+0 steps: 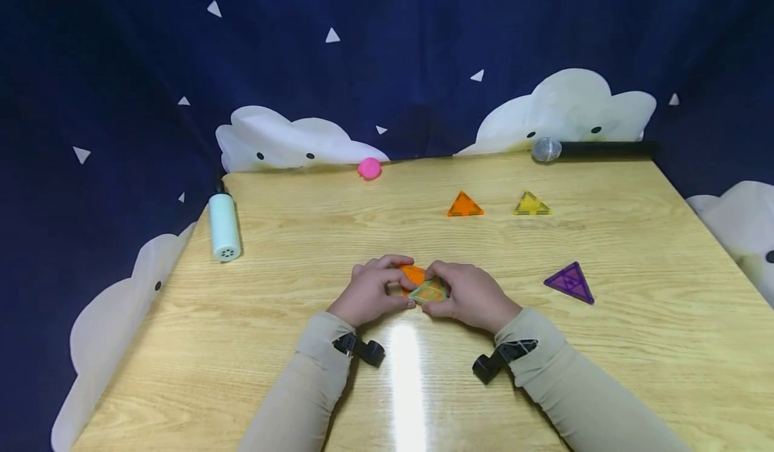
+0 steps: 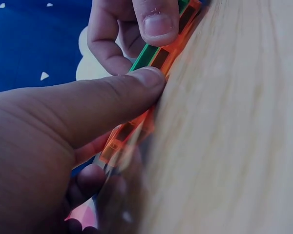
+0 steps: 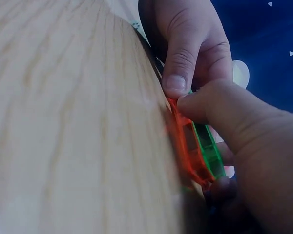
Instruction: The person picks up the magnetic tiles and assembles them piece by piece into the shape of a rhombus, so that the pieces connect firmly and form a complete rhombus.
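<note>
Both hands meet at the middle of the table. The left hand (image 1: 376, 289) pinches orange translucent tiles (image 1: 414, 275) between thumb and fingers. A green-edged triangular tile (image 1: 429, 291) lies over orange at the right, gripped by the right hand (image 1: 473, 295). In the left wrist view the left thumb presses the edge where the orange piece (image 2: 124, 130) and the green piece (image 2: 145, 57) lie against each other. The right wrist view shows the green tile (image 3: 209, 151) flat against the orange one (image 3: 189, 141), with both thumbs close together. How many orange tiles are held, I cannot tell.
Behind the hands lie an orange triangle (image 1: 465, 205) and a yellow triangle (image 1: 532, 204); a purple triangle (image 1: 572, 283) is at the right. A pink object (image 1: 369, 168) and a microphone (image 1: 592, 150) are at the back edge. A pale blue cylinder (image 1: 224, 228) lies at the left.
</note>
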A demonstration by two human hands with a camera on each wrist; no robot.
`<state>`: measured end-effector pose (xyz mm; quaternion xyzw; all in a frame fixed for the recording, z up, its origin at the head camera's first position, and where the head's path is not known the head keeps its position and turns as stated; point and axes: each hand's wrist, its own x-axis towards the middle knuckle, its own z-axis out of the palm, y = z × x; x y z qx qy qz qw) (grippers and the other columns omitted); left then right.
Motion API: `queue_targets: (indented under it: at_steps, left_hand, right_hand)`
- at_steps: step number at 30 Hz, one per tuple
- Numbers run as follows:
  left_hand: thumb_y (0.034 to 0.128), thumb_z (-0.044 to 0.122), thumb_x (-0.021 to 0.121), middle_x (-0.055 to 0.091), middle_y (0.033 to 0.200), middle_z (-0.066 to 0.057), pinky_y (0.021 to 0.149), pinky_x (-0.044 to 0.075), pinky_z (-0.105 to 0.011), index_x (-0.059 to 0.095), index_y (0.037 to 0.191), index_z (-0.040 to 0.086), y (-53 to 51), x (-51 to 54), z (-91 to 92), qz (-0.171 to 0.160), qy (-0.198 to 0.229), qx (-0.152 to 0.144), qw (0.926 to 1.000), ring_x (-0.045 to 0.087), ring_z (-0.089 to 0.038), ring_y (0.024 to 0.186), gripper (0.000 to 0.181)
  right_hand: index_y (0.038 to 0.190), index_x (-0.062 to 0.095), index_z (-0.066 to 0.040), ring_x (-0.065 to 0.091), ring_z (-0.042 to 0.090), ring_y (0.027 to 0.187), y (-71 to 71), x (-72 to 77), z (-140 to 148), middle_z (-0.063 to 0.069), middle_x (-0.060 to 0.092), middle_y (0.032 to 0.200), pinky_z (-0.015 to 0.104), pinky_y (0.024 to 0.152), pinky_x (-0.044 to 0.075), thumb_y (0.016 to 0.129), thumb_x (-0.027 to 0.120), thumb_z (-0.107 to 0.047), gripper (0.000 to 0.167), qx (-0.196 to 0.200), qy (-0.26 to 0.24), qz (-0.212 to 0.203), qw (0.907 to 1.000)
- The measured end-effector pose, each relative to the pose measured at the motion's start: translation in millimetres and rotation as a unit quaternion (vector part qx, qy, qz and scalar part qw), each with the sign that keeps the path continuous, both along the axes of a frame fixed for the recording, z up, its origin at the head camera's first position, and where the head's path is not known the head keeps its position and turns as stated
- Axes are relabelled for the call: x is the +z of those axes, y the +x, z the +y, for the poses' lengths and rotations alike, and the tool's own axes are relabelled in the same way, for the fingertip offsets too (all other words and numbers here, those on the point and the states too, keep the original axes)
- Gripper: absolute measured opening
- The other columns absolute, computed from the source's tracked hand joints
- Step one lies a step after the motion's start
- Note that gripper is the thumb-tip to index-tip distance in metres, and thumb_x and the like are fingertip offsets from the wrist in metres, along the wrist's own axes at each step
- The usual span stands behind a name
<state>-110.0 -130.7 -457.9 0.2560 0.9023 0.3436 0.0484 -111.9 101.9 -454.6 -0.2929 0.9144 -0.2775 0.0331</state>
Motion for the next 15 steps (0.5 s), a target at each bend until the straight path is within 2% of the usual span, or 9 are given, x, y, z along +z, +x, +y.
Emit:
queue_targets:
  at_steps: [4, 15]
  left_hand:
    - [0.0814, 0.032, 0.085, 0.056, 0.141, 0.005, 0.088, 0.023, -0.040, 0.074, 0.090, 0.027, -0.6, 0.2, 1.1, 0.000, -0.005, 0.004, 1.0000, 0.050, -0.024, 0.124, 0.015]
    - [0.0795, 0.032, 0.085, 0.057, 0.140, 0.006, 0.088, 0.024, -0.040, 0.074, 0.086, 0.027, -0.1, 0.9, 2.3, -0.008, 0.000, 0.011, 0.9999, 0.051, -0.023, 0.122, 0.015]
  right_hand:
    - [0.110, 0.064, -0.019, 0.045, 0.008, 0.059, -1.0, -0.8, 1.3, -0.010, 0.050, 0.068, 0.028, 0.055, 0.039, 0.079, 0.081, -0.042, 0.042, 0.001, -0.003, 0.005, 1.0000]
    - [0.108, 0.065, -0.019, 0.046, 0.008, 0.057, -1.7, 1.2, 2.5, -0.010, 0.050, 0.066, 0.028, 0.053, 0.038, 0.078, 0.081, -0.040, 0.040, -0.001, -0.018, -0.020, 0.9996]
